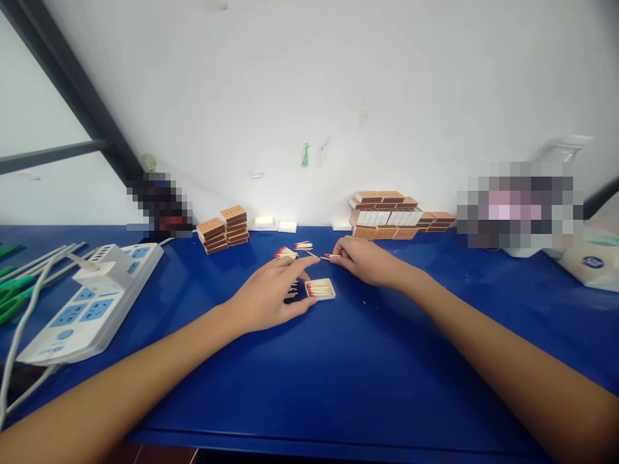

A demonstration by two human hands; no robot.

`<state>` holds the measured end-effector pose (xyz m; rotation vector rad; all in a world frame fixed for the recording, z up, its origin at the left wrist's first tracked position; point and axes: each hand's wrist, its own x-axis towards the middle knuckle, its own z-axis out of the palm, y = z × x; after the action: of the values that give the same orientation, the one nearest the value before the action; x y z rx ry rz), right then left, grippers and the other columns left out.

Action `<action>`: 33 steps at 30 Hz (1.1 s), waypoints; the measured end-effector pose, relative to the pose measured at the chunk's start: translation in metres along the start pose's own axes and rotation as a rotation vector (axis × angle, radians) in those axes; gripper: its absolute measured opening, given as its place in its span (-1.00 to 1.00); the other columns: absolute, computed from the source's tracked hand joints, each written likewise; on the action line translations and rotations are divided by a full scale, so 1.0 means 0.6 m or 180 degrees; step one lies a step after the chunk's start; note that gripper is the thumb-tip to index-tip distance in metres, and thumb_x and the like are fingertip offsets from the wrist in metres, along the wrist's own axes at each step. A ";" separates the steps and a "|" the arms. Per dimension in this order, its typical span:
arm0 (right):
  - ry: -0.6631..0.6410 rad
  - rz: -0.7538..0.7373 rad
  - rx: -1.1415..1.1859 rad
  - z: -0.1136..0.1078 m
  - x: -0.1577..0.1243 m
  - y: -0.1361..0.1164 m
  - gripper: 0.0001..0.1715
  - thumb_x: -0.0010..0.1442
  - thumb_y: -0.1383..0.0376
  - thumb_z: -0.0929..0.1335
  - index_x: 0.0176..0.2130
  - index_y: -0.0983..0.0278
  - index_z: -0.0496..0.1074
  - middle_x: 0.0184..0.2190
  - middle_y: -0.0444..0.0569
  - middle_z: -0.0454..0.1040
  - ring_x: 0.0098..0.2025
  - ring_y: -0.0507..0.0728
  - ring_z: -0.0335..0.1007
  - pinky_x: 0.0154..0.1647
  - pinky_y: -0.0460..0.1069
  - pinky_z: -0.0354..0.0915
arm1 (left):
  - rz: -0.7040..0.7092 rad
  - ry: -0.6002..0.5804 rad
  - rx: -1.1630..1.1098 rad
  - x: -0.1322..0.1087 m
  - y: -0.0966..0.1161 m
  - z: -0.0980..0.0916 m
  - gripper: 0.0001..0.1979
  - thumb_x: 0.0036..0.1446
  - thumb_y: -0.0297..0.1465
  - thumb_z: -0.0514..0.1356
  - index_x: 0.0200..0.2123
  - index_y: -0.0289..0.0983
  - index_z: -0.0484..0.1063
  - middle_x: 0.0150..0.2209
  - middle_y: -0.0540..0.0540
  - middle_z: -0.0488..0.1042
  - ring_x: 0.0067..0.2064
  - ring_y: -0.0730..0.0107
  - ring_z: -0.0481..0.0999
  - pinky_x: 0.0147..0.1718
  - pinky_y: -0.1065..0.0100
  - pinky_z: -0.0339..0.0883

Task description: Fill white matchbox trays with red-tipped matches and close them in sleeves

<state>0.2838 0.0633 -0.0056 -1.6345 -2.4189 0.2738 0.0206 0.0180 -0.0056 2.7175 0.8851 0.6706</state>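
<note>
A small white matchbox tray (320, 297) holds several red-headed matches (316, 288) lying side by side. My left hand (268, 293) grips the tray's left end between the thumb and a bent finger, while its index finger stretches out above. Behind the tray, my right hand (360, 261) is closed in a pinch on a few matches (329, 256), heads near the fingertips. Loose matches (286, 253) lie in a heap beyond my left hand, with another small bunch (303, 245) beside it. More matches (292, 290) show partly under my left palm.
Stacked brown matchboxes (223, 229) stand at the back left, and a larger stack (387, 216) stands back right against the wall. White box pieces (287, 227) lie between them. A power strip (97, 309) with a cable and green-handled scissors (14, 296) occupy the left; a tissue pack (592, 261) lies right.
</note>
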 end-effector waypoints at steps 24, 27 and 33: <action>-0.0073 -0.0187 -0.0027 -0.025 -0.045 -0.019 -0.73 0.48 0.17 0.24 -0.18 0.26 0.42 -0.19 0.10 0.52 -0.29 0.16 0.45 -0.33 0.02 0.21 | -0.0076 -0.0005 0.0027 0.001 -0.002 -0.001 -0.34 0.30 -0.25 0.28 0.38 -0.10 0.12 -0.01 -0.06 0.62 0.13 0.13 0.54 0.19 -0.01 0.40; -0.0080 -0.0214 0.0021 -0.028 -0.048 -0.024 -0.71 0.48 0.16 0.23 -0.17 0.26 0.42 -0.21 0.09 0.51 -0.29 0.16 0.44 -0.34 0.02 0.20 | -0.0089 0.0006 0.0035 0.001 -0.002 -0.001 -0.35 0.31 -0.23 0.28 0.38 -0.10 0.12 0.00 -0.06 0.62 0.13 0.12 0.54 0.17 -0.01 0.41; -0.0056 -0.0340 -0.0016 -0.029 -0.055 -0.050 -0.75 0.49 0.19 0.23 -0.18 0.26 0.38 -0.19 0.05 0.50 -0.33 0.11 0.41 -0.34 0.01 0.18 | -0.0066 0.0018 0.0044 0.001 -0.002 0.000 -0.33 0.31 -0.24 0.28 0.39 -0.10 0.10 0.00 -0.06 0.63 0.13 0.13 0.55 0.21 -0.02 0.38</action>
<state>0.2740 0.0222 0.0167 -1.5046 -2.5114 0.2659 0.0204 0.0196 -0.0059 2.7161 0.9213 0.6710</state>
